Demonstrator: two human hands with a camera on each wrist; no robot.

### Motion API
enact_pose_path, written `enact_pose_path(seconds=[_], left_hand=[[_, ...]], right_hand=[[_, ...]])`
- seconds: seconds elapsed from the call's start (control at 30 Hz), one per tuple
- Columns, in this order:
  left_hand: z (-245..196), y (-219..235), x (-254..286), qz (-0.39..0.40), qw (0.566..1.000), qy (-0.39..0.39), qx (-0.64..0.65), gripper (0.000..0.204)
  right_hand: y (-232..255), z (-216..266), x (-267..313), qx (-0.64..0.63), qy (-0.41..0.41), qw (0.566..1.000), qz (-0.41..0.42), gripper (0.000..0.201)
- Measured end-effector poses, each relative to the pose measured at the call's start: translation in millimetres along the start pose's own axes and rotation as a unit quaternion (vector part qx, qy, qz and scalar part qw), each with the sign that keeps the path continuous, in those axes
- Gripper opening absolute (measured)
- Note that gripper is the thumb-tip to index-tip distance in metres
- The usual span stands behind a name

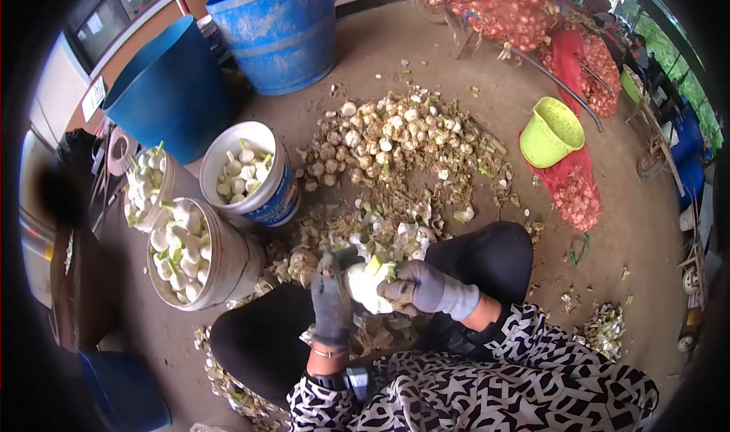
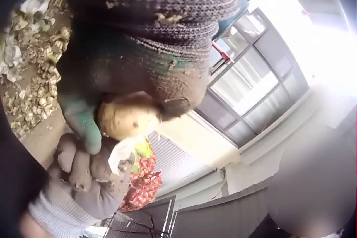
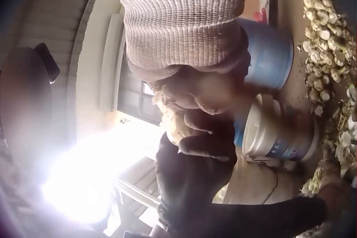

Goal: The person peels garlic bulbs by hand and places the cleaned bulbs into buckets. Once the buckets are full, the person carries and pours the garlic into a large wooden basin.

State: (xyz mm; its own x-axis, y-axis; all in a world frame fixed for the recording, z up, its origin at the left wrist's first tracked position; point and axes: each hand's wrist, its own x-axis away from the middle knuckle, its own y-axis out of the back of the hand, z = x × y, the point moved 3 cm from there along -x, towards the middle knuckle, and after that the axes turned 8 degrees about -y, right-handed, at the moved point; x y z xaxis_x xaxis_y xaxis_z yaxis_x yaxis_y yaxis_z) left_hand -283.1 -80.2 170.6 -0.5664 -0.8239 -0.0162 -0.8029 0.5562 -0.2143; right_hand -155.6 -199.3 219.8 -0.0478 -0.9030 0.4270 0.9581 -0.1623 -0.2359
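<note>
Both hands wear dirty grey work gloves and meet over the person's lap. The left hand (image 1: 332, 299) grips a white garlic bulb (image 1: 363, 286) with a short green stem. From the other side, the right hand (image 1: 427, 287) pinches the same bulb near its stem, fingers curled. In the left wrist view the pale rounded bulb (image 2: 128, 118) shows under the left palm, with white skin (image 2: 120, 157) by the right fingers. Seen from the right wrist, the gloved fingers (image 3: 206, 146) of the left hand wrap the bulb and partly hide it.
Ahead lies a heap of untrimmed garlic (image 1: 395, 131) among loose peelings. Cleaned bulbs fill a white bucket (image 1: 285, 196) and a pale bucket (image 1: 236, 257) at left. Blue tubs (image 1: 277, 36) stand behind them. A lime-green bucket (image 1: 549, 135) and red net sacks (image 1: 502, 10) are at right.
</note>
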Motion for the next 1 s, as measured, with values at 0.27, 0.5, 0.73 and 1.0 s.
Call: enact_pose_path(seconds=[0.27,0.5,0.73,1.0], left_hand=[[-6.8,-2.7,-26.9,0.197,0.970,-0.098,-0.106,0.025],[-35.0,-13.8,4.3,0.111,0.983,-0.135,-0.049,0.059],[-15.4,1.6,-6.2,0.087,0.986,-0.006,0.145,0.044],[-11.3,-3.5,-6.1,0.131,0.861,0.065,0.488,0.050]], right_hand=[[-5.7,-47.8,-24.4,-0.290,0.024,0.942,0.168,0.021],[1.4,-41.0,-33.9,-0.300,-0.010,0.946,0.122,0.026],[-37.4,-27.0,-33.0,-0.551,0.036,0.784,0.284,0.034],[19.7,-79.2,6.0,-0.496,0.150,0.826,0.219,0.029]])
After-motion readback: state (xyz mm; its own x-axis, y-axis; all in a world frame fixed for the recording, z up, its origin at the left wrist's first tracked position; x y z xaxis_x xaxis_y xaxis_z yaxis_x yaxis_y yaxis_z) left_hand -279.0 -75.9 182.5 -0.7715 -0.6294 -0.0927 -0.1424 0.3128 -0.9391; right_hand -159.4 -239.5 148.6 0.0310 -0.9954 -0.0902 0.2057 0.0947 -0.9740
